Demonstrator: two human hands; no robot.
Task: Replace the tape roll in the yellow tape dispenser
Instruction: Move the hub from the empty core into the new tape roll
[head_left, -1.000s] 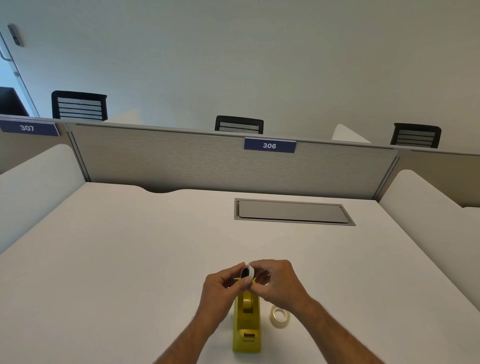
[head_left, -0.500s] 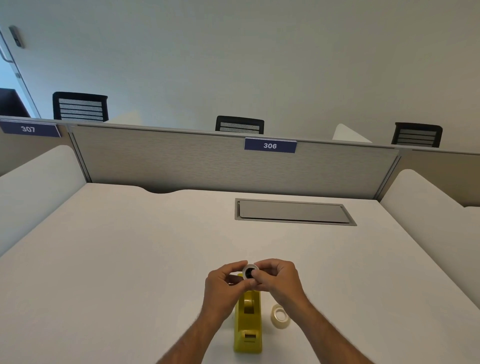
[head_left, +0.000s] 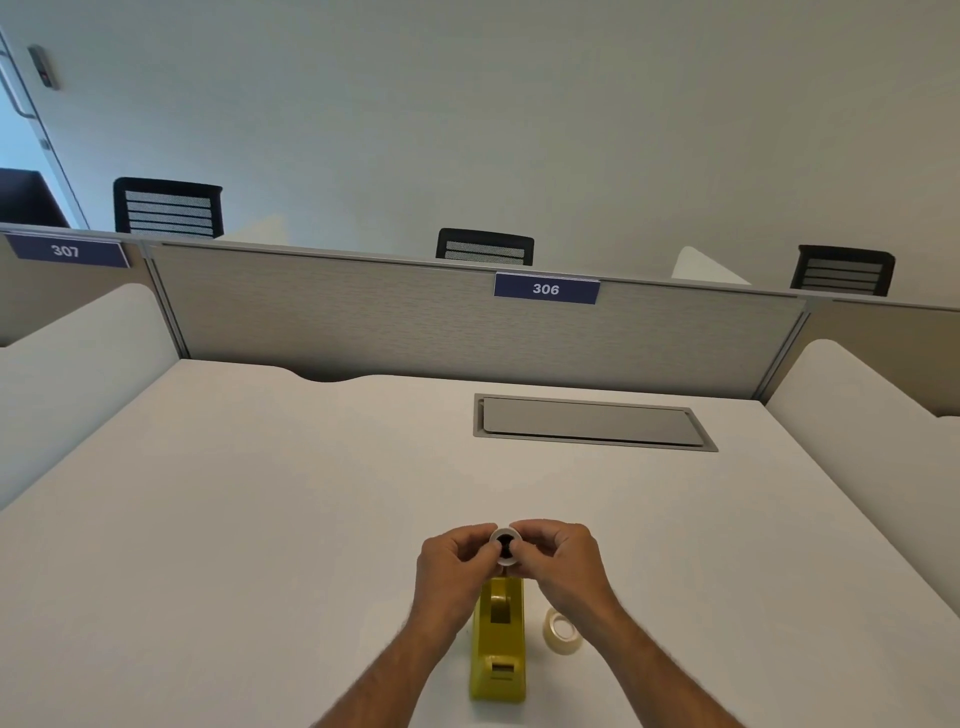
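Lower centre of frame: the left hand (head_left: 451, 564) and right hand (head_left: 558, 558), fingers clamped on a small white roll (head_left: 505, 544), had turned its dark core toward the camera, likely separating hub from spent core. The roll hung above the yellow dispenser (head_left: 498, 642); right, the fresh tape roll (head_left: 562, 631) lay on the desk (head_left: 260, 519).

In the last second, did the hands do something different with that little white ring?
Both hands, left hand and right hand, turned the small white ring so its dark hole now faces the camera; before it showed more edge-on. Both went on pinching it above the yellow tape dispenser. The dispenser and the tape roll on the desk stayed put.
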